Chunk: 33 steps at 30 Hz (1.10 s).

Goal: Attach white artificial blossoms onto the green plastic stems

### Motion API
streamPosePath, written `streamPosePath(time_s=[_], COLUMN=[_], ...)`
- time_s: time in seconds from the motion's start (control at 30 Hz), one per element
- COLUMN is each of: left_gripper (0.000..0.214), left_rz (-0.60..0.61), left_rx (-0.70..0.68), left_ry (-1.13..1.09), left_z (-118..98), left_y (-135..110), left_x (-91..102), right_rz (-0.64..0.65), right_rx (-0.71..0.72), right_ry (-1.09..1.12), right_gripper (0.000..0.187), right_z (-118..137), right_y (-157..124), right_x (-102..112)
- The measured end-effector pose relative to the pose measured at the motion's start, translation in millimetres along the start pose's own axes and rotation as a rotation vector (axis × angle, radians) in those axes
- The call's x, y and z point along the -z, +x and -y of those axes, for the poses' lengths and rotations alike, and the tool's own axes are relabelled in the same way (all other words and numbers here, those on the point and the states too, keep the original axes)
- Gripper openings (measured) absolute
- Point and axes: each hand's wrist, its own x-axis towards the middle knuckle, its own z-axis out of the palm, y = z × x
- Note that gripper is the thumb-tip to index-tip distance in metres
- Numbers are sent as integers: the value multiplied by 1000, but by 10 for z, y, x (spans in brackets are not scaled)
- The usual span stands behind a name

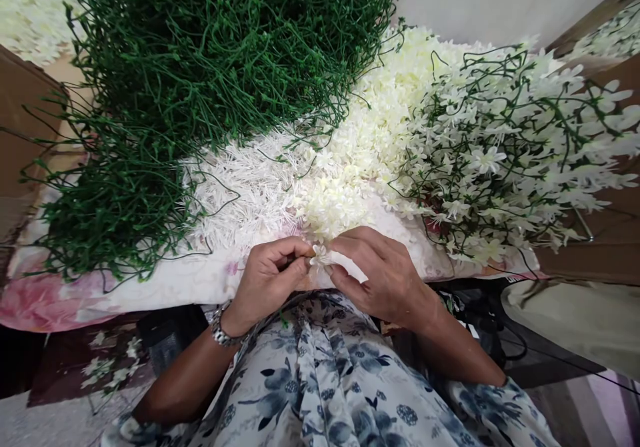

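Close in front of my body, both hands meet over a small white artificial flower. My left hand, with a metal watch at the wrist, pinches at the flower's left side; what lies between its fingertips is too small to make out. The thumb and fingers of my right hand close on the flower's petals from the right. Just beyond my hands lie a heap of cream-white blossoms and a pile of thin white stamen-like pieces.
A large tangle of green plastic stems covers the back and left. White flowers on green stems are heaped at the right. A flowered cloth covers the work surface. Cardboard boxes stand at both sides. Several flowers lie below left.
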Motion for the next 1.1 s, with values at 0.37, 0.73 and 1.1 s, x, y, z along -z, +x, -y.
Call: streamPosePath(time_s=[0.37,0.73,1.1], left_gripper=[11,15,17], left_rz=[19,-16,-26], left_rx=[-96,-206,-275], left_ry=[141,276,379], left_z=[-62,-111,-102], left_y=[-13,5,14], left_x=[11,-33,-69], right_rz=[72,64,93], right_rx=[69,99,110], right_ry=[-8,28,-9], right_gripper=[12,15,17], right_z=[12,-13,-1], right_y=[12,19,-9], right_x=[-98,-129,-138])
